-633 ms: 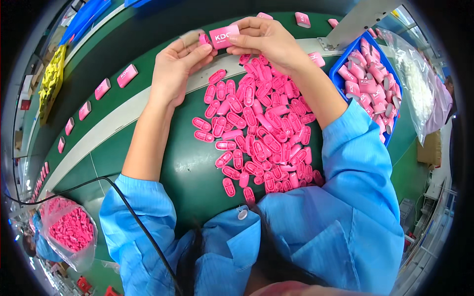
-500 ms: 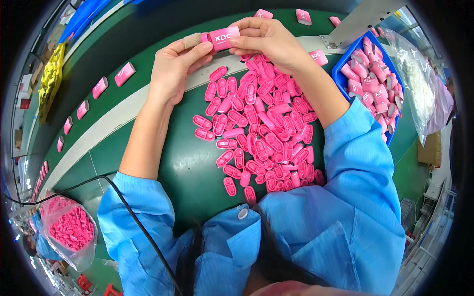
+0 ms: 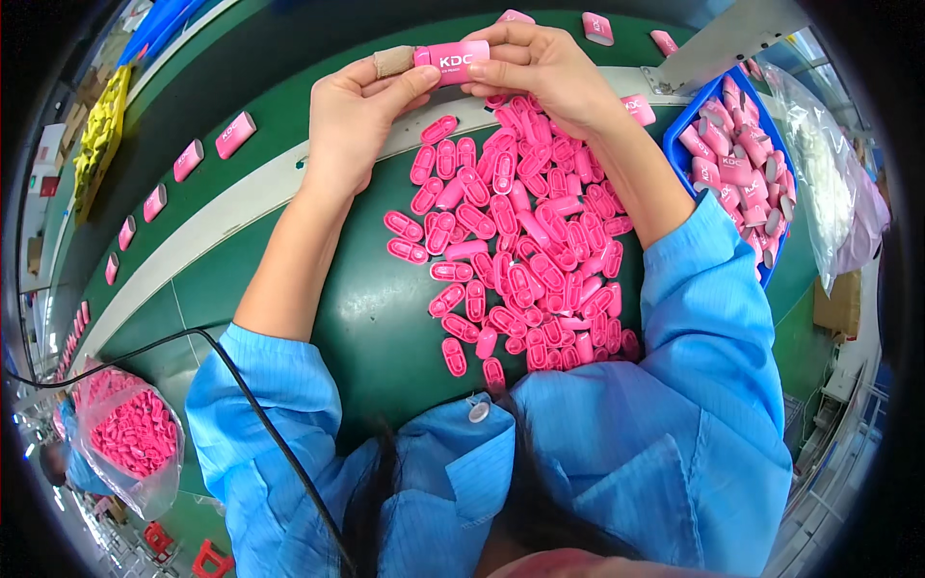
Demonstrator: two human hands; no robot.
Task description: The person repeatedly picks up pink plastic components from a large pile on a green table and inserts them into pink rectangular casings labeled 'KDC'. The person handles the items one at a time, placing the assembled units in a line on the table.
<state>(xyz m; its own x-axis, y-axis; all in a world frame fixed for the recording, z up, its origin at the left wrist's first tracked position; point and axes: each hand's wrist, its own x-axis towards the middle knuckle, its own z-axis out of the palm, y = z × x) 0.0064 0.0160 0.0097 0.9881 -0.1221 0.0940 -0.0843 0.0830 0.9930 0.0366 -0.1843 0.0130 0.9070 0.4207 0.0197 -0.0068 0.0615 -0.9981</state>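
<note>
Above the far rail, both hands hold one flat pink printed casing (image 3: pixel 457 61) level between them. My right hand (image 3: pixel 540 75) pinches its right end between thumb and fingers. At the left end sits a darker pink end cap (image 3: pixel 422 58), which my left hand (image 3: pixel 352 111) presses with thumb and index finger. A tan wrap (image 3: pixel 393 62) covers that index fingertip. Between my forearms lies a heap of loose pink oval caps (image 3: pixel 520 241), many with their hollow side up. Whether the cap is fully seated cannot be seen.
A blue bin (image 3: pixel 677 144) of pink casings stands at the right, beside a clear plastic bag (image 3: pixel 819 183). Spaced pink casings (image 3: pixel 236 135) lie on the green belt beyond the pale rail (image 3: pixel 231 202). A metal bracket (image 3: pixel 713 43) rises far right. A black cable (image 3: pixel 252 409) crosses my left sleeve.
The cap and casing have come together, closing the gap at the casing's left end. Both hands have shifted slightly right in the picture. Casings on the belt have moved left and nearer.
</note>
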